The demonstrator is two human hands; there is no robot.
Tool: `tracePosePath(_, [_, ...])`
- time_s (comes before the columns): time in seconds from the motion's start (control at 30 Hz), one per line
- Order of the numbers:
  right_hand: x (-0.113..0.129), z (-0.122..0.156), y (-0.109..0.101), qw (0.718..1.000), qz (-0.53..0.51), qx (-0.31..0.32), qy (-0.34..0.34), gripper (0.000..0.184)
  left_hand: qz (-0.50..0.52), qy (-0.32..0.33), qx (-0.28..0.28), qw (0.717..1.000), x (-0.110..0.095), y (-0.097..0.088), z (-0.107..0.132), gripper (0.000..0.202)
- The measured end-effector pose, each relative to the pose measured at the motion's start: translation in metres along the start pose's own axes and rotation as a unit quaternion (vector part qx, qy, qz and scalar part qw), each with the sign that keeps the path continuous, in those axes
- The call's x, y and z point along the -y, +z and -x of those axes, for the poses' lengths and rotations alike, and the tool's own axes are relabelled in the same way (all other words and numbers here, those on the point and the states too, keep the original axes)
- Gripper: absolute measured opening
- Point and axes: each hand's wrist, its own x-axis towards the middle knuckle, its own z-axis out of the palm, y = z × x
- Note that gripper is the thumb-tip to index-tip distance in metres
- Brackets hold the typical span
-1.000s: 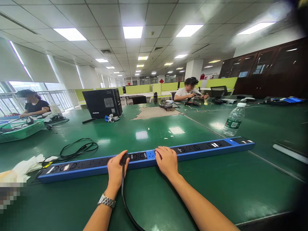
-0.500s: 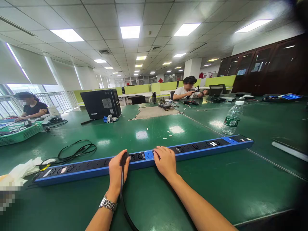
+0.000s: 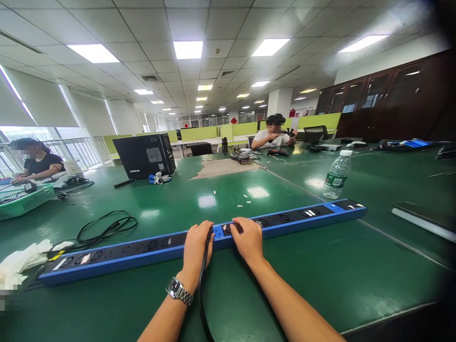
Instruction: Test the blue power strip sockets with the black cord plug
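Note:
A long blue-and-black power strip (image 3: 142,247) lies slantwise across the green table, its face full of sockets. My left hand (image 3: 195,244) is closed on the plug end of a black power cord (image 3: 202,294), over the strip's middle, just left of a blue socket (image 3: 218,231). The fingers hide most of the plug; whether it sits in a socket I cannot tell. To the right of that socket, my right hand (image 3: 250,237) grips the strip, with curled fingers over it and the thumb near a socket.
A coiled black cable (image 3: 110,230) and white gloves or cloth (image 3: 26,259) lie left. A water bottle (image 3: 336,176) stands behind the strip's right end. Beyond are a computer tower (image 3: 144,156) and a green basket (image 3: 30,202). Two people sit at the table's far sides.
My left hand has moved right along the strip with the cord, closer to my right hand. My right hand stays on the strip. The view has shifted slightly.

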Motion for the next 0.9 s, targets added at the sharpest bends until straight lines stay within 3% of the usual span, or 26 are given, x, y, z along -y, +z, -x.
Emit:
tracePosePath(0.2, [-0.008,-0.003,-0.007,1.000,0.001,-0.018,0.013,0.024,0.048,-0.043,-0.022,0.998,-0.032,0.018,-0.009,0.022])
tracePosePath(0.33, [-0.006,-0.002,-0.007,1.000,-0.006,-0.015,0.014,0.025,0.032,-0.126,-0.065,0.989,-0.025,0.017,-0.007,0.023])
tracePosePath(0.43, [-0.005,-0.003,-0.007,1.000,-0.007,-0.013,0.017,0.026,0.009,-0.165,-0.065,0.984,-0.020,0.014,-0.005,0.025])
tracePosePath(0.53, [-0.004,-0.003,-0.008,1.000,-0.006,-0.009,0.021,0.024,-0.001,-0.143,-0.049,0.988,-0.020,0.013,-0.003,0.026])
tracePosePath(0.73, [-0.002,-0.001,-0.009,1.000,-0.007,-0.002,0.027,0.024,-0.011,-0.015,0.000,1.000,-0.021,0.014,0.001,0.035])
tracePosePath(0.9, [0.013,-0.003,-0.014,0.999,-0.013,0.009,0.043,0.027,-0.044,-0.041,0.013,0.998,-0.017,0.014,0.008,0.046])
